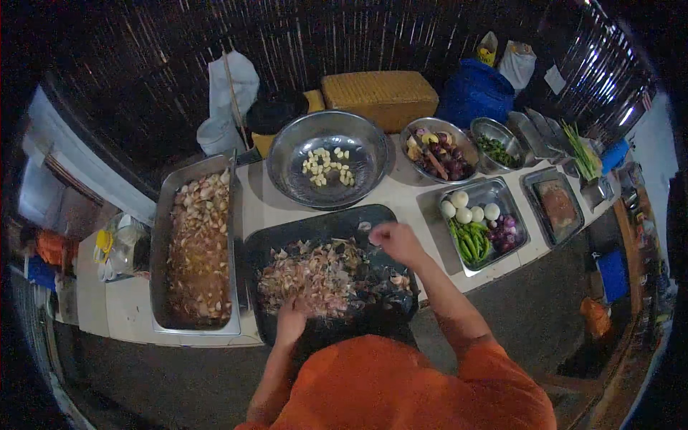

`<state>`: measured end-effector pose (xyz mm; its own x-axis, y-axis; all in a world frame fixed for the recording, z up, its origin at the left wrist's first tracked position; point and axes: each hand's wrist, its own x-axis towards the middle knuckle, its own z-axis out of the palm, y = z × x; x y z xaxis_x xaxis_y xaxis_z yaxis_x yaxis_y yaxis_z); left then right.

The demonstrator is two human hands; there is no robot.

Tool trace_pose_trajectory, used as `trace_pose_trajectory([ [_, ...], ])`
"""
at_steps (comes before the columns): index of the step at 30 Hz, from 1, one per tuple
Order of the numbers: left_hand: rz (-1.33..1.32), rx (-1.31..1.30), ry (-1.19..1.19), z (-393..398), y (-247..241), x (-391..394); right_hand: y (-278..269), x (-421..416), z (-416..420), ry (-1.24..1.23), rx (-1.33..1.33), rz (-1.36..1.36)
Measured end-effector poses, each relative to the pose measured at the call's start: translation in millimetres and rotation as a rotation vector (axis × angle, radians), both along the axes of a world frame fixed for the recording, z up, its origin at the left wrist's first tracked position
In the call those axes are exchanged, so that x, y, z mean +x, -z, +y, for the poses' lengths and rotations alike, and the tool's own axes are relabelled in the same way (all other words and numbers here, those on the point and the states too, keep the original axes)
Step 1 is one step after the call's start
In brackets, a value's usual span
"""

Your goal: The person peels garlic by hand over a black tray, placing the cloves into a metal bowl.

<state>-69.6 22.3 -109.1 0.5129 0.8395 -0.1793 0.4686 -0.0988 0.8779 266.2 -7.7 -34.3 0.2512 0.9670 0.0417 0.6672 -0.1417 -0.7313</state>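
Note:
A black tray (pixel 322 224) before me holds a heap of garlic cloves and papery skins (pixel 312 274). My left hand (pixel 293 317) is at the near edge of the heap; its fingertips are blurred, and whether they grip a clove cannot be told. Over the tray's right far part, my right hand (pixel 395 242) has its fingers drawn together near a pale bit of skin; what lies between them is unclear. Beyond the tray stands a wide metal basin (pixel 285 183) with peeled garlic cloves (pixel 325 166) at its bottom.
Left is a deep steel pan (pixel 158 269) of unpeeled garlic. A steel tray (pixel 516 209) at right holds white onions, green chillies and small purple onions. Farther back are a bowl of red onions (pixel 441 156), a bowl of chopped greens (pixel 497 150), a woven box (pixel 379 91) and a blue drum (pixel 475 91).

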Motion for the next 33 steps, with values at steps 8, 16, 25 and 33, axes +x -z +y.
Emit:
trace_pose_trajectory([
  [8,0.109,0.264,-0.207,4.1,-1.4,-0.9,86.5,-5.2,-79.3,-0.152,-0.178,-0.593],
  [16,-0.324,-0.402,-0.024,-8.0,-59.2,46.8,24.6,-25.2,-63.4,0.180,-0.195,0.686],
  [25,-0.372,-0.614,0.149,-21.1,-94.9,79.3,-5.3,-75.3,-56.6,0.237,-0.112,1.523],
  [33,-0.422,-0.500,0.198,-23.1,-98.8,74.4,-8.1,-88.7,-55.8,0.193,-0.128,1.613],
])
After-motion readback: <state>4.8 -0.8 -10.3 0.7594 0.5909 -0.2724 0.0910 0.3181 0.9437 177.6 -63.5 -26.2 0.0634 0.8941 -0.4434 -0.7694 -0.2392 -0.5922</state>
